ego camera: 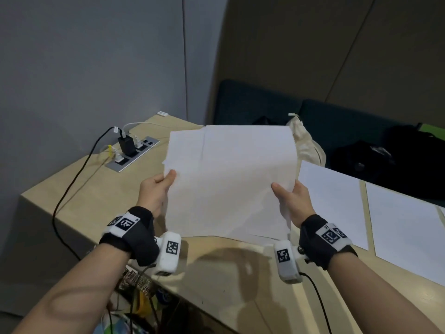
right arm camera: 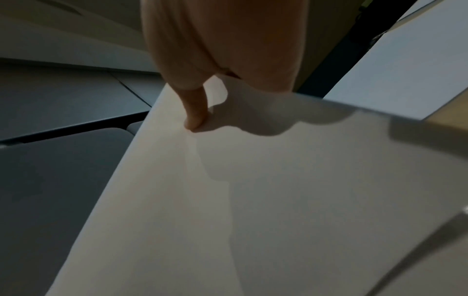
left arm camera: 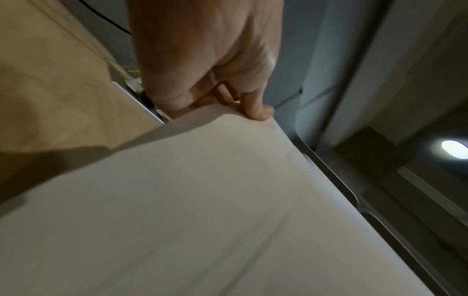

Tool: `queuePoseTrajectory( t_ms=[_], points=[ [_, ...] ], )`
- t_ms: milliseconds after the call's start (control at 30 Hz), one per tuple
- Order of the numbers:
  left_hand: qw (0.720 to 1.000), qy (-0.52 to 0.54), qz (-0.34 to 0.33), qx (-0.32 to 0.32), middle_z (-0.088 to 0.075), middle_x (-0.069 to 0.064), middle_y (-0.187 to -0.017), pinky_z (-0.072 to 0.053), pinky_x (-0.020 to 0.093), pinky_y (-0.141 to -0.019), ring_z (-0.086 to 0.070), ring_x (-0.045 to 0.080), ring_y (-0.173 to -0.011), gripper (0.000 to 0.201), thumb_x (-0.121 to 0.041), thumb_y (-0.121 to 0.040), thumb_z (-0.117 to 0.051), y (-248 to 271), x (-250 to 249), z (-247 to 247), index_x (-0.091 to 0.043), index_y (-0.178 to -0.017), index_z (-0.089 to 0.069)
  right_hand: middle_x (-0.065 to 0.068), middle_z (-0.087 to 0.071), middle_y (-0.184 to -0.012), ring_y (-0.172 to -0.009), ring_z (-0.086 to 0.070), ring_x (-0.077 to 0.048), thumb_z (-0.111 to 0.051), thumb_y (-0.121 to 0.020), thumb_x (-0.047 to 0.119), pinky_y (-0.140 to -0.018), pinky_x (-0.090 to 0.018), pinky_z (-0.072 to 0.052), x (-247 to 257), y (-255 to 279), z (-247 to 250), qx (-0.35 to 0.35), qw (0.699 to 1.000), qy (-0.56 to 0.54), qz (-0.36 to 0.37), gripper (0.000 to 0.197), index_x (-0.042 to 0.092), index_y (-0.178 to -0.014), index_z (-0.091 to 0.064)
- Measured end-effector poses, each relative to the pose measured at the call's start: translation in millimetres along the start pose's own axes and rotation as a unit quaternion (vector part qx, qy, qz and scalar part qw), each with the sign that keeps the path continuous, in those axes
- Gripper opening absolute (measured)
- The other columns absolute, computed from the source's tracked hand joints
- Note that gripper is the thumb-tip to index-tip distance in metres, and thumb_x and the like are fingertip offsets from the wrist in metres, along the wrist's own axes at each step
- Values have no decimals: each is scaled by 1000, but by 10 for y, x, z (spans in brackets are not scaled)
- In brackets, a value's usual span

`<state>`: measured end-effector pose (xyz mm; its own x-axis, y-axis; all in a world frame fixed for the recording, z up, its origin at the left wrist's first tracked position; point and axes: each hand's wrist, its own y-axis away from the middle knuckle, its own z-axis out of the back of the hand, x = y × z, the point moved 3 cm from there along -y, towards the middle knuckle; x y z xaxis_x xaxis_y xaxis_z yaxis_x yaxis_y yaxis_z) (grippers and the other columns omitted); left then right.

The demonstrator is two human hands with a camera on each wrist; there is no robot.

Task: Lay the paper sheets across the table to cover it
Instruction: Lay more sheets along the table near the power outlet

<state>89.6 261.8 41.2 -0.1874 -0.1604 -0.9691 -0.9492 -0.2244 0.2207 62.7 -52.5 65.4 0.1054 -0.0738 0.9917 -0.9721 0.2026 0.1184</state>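
Observation:
I hold a loose stack of white paper sheets (ego camera: 228,179) up above the light wooden table (ego camera: 96,196). My left hand (ego camera: 156,189) pinches the stack's left edge, thumb on top. My right hand (ego camera: 292,197) pinches its right edge the same way. Two white sheets lie flat on the table at the right, one (ego camera: 334,201) beside the stack and another (ego camera: 409,227) further right. In the left wrist view my left hand (left arm camera: 207,84) grips the paper (left arm camera: 202,200) at its edge. In the right wrist view my right hand's thumb (right arm camera: 195,108) presses on the paper (right arm camera: 253,190).
A power strip (ego camera: 132,153) with a black charger and plugged cables is set into the table at the back left. A black cable (ego camera: 69,189) runs over the left edge. A cream cloth bag (ego camera: 305,141) and dark bags (ego camera: 385,160) lie on the bench behind.

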Motion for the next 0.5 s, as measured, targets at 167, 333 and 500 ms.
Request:
queuePoseTrajectory(
  t_ms=[167,333,500],
  points=[
    [977,-179,-25,-113,-54,17,-82,-39,33,-76,-50,30,-77,19,-18,-91,-58,-349,110,538,-1,-82,-59,-13,-66,-105,-96,-64,-29,-56,-89,2,-89,-40,-52,201,-16,65,-43,998,3,43,28,1,-117,-57],
    [933,-323,34,-155,-54,30,-126,-39,41,-96,-52,43,-116,37,-2,-90,-52,-460,376,930,2,-126,-44,-11,-65,-105,-87,-65,-18,-54,-90,3,-70,-19,-57,293,-25,40,-46,997,4,60,31,-1,-121,-54],
    [860,-501,31,-96,-46,25,-133,-36,44,-102,-46,41,-119,27,-3,-90,-46,-466,568,955,-5,-107,-66,-14,-63,-108,-87,-64,-18,-54,-90,1,-78,-27,-55,214,-7,-25,-65,997,5,49,33,-4,-123,-53]
  ],
)
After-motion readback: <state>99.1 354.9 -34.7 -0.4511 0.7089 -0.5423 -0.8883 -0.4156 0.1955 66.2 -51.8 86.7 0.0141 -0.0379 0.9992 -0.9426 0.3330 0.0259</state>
